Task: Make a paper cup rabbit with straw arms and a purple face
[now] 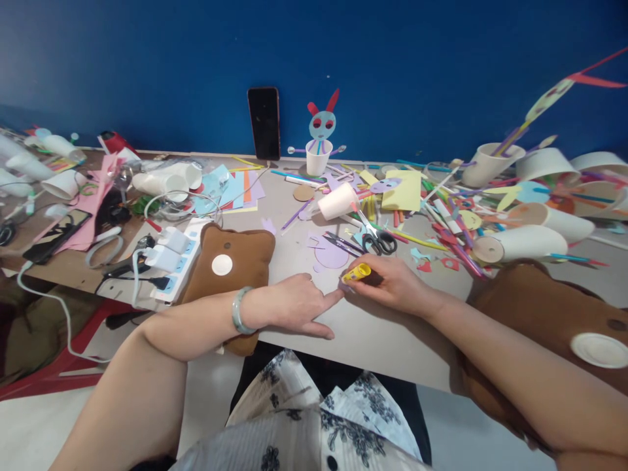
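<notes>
In my right hand (pixel 387 282) is a yellow glue stick (pixel 356 273), tilted, its lower end against a small purple paper piece (pixel 345 286) on the table. My left hand (pixel 301 304) lies beside it with thumb and index finger apart, the index fingertip touching the paper piece's edge; the other fingers are partly hidden. Just beyond the hands rest a purple paper sheet with cut-outs (pixel 331 254) and black-handled scissors (pixel 380 241). A white paper cup (pixel 338 201) lies on its side behind them, with a purple paper face (pixel 386 186) attached.
A cup figure with red ears (pixel 318 157) and a phone (pixel 263 124) stand by the blue wall. Brown cushions (pixel 230 258) flank the work area. A power strip (pixel 184 261) is left; colored sticks, paper scraps and cups (pixel 532 243) crowd the right.
</notes>
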The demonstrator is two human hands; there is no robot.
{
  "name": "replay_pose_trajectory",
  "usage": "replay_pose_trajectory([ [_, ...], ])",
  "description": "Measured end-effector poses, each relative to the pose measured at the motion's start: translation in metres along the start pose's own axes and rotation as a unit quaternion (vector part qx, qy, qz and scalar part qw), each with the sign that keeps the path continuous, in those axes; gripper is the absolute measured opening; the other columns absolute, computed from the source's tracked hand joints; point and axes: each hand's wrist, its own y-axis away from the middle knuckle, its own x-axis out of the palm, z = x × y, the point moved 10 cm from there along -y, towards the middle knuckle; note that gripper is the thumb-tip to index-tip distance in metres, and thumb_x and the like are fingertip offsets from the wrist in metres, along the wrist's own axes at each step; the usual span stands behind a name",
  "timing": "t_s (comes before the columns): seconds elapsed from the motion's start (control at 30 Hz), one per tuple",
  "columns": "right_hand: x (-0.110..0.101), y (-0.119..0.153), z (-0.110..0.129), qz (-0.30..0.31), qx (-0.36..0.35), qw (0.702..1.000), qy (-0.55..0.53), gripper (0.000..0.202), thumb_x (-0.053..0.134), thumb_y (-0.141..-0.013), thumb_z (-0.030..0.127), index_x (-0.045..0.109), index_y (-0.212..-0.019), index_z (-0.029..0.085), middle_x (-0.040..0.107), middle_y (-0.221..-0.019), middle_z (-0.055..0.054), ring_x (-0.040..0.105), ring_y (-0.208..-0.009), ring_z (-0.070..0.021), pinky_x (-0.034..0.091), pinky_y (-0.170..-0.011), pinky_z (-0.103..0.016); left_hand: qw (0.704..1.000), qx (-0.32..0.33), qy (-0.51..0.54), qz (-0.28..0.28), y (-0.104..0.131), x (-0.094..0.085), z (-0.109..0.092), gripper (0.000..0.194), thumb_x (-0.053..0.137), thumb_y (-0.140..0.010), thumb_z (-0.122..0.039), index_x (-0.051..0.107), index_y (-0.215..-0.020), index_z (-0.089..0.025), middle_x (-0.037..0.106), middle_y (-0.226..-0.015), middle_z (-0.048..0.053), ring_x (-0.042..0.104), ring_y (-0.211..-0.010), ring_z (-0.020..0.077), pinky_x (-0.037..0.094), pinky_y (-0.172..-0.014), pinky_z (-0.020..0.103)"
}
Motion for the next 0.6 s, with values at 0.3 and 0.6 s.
replay_pose_trajectory([
  [0.3, -0.017, 0.001, -0.005, -0.061, 0.066, 0.991, -0.102, 0.017, 0.069, -0.092, 0.04, 0.065, -0.093, 0.024, 0.074, -0.086, -0.004, 0.072, -0.073, -0.0185, 0.057, -0.066, -0.03, 1.0, 0.006, -0.004, -0.029, 0.002, -0.004, -0.001, 0.079, 0.048, -0.099, -0.063, 0.04, -0.144, 0.001, 0.073, -0.07, 0.009, 0.068, -0.063, 0.0265, 0.046, -0.068, 0.038],
  [0.6, 0.017, 0.006, 0.032, 0.065, -0.102, 0.992, 0.043, 0.014, 0.052, -0.102, 0.027, 0.064, -0.1, 0.021, 0.072, -0.09, -0.006, 0.068, -0.079, -0.0178, 0.052, -0.07, -0.029, 1.0, 0.006, 0.004, -0.029, 0.001, -0.001, -0.001, 0.073, 0.054, -0.097, -0.061, 0.043, -0.14, -0.002, 0.074, -0.074, 0.011, 0.071, -0.068, 0.0283, 0.046, -0.068, 0.038],
])
